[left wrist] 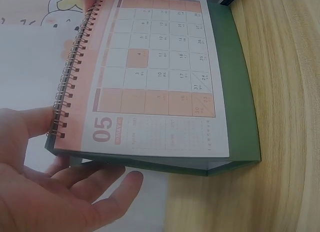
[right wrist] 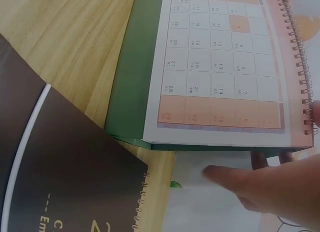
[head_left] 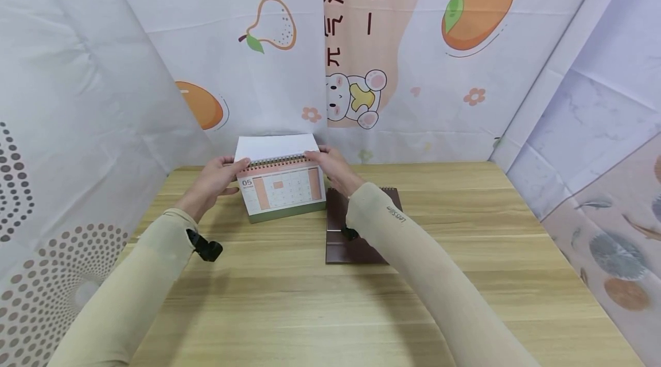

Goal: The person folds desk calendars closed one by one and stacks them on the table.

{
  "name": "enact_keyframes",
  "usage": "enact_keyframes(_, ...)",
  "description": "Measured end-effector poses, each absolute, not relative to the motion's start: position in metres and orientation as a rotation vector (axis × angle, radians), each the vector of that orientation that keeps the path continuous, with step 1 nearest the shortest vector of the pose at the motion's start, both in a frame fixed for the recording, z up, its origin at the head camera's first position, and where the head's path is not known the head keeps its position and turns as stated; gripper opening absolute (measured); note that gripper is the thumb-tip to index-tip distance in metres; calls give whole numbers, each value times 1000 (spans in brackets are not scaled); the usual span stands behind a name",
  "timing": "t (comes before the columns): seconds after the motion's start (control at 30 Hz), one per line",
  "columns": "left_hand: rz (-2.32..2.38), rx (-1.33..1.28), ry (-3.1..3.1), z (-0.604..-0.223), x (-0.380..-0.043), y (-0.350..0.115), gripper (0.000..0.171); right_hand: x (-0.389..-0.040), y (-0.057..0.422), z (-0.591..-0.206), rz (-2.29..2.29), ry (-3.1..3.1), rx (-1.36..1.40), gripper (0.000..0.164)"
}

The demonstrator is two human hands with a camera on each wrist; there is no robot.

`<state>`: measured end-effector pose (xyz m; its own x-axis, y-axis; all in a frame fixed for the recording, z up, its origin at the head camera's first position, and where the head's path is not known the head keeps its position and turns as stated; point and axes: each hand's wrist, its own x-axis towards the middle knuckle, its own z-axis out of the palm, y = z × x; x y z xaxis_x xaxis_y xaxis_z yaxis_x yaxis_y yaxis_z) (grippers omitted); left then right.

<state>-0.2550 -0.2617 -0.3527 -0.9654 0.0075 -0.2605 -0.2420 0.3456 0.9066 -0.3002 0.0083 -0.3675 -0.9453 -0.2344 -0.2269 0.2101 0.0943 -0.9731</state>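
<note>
Holding a spiral calendar (head_left: 284, 189) by both ends, the person has it left of the frame's centre, tilted, near the back edge of the desk (head_left: 279, 298). The left grip (head_left: 209, 179) is closed to the thickness of the calendar's end, thumb up by the coil (left wrist: 70, 72) and fingers tucked behind, with one fingertip clear of the card. The right grip (head_left: 338, 169) pinches the other end much the same way. From where I stand, I can't tell whether the green base (left wrist: 230, 66) rests on the wood or hangs just above it.

It looks a light thing to me, card and paper, the base stiff along its folds but hollow, so a hard squeeze would likely buckle it. The page is probably smooth and a bit slippery (and the leaves must swing freely on that coil), so the two upper corners, where the coil meets the base, seem the sensible places to hold.

Room is tight behind: the printed cloth (head_left: 289, 80) hangs just past the back edge. At mid-frame a brown spiral book (head_left: 353, 249), partly hidden by the right sleeve (head_left: 408, 241), sits right beside the base's near corner; whether they touch I can't make out. The wood runs widest toward the lower middle and lower right.
</note>
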Motion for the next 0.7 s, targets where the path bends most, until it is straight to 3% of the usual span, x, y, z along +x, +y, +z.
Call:
enact_keyframes(0.4,1673,-204,2393,-351,-254,-258,69,-299,8,-366,-1915,2046,25,50)
enact_keyframes(0.7,1668,-181,2394,-352,-255,-259,66,-301,8,-365,-1949,1937,26,36)
